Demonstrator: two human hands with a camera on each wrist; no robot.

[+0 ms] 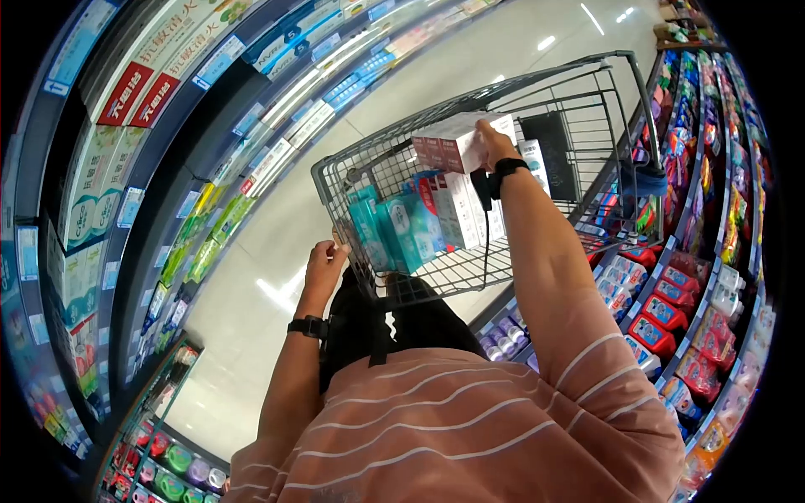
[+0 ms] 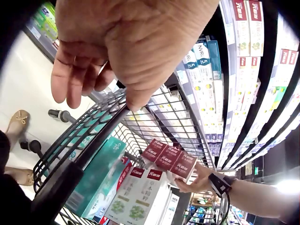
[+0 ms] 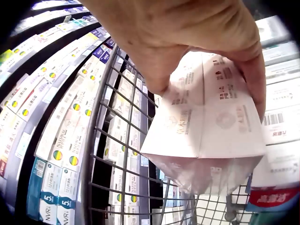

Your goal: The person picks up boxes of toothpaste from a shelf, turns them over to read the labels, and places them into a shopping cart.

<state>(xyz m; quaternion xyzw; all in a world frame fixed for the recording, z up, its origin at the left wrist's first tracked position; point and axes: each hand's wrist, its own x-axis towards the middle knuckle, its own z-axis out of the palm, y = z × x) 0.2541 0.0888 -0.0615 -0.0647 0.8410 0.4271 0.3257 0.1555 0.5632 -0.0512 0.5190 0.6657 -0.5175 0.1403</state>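
Your right hand (image 1: 496, 142) has its fingers clamped across a pack of boxes (image 1: 450, 138), thumb on one side and the others opposite, toward the end away from the dark-red faces. The pack is inside the outline of the cart (image 2: 89, 157), raised beside and above the white boxes (image 2: 136, 194); you cannot tell from these views whether its underside touches them. The teal packs (image 1: 407, 230) stand farther along the basket.

Your left hand (image 1: 325, 260) is by the cart's near rim, fingers loosely bent and apart from the thumb, with nothing held; whether the thumb tip touches the rim is unclear.

Expect the bundle to be light to moderate in weight and fairly stiff along its length. The clear film gleams at the dark-red end, so it is probably slick and may let the boxes slide against each other. The cardboard likely dents at its corners. Hold the broad sides, thumb opposing, closer to the middle if that end sags; avoid pulling on loose film.
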